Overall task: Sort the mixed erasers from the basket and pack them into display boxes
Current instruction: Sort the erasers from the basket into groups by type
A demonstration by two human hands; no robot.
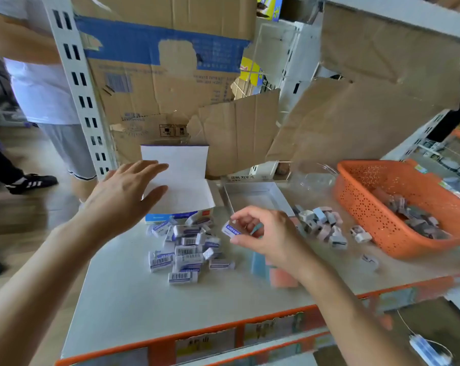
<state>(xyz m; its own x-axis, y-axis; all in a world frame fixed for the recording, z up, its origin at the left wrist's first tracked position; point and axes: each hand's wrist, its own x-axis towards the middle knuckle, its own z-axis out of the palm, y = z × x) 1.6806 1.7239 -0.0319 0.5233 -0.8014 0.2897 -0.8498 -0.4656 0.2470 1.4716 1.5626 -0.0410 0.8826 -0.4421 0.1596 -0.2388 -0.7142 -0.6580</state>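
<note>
My right hand point(269, 233) pinches a white eraser with a blue sleeve point(231, 230) above the shelf, between two piles. My left hand point(124, 194) reaches with straight fingers toward the raised white lid of a display box point(182, 178) and holds nothing. Below that box lies a pile of white and blue erasers point(187, 249) with barcodes. A pile of grey and pink erasers point(321, 224) lies to the right. An orange basket point(368, 207) at the far right holds several more erasers. An open white tray box point(252, 195) sits behind my right hand.
Torn cardboard boxes point(170, 75) stand at the back of the shelf. A white slotted shelf post point(78, 88) rises at the left, with a person standing behind it. The shelf's orange front edge point(197, 334) runs below. Pink and blue flat items lie under my right wrist.
</note>
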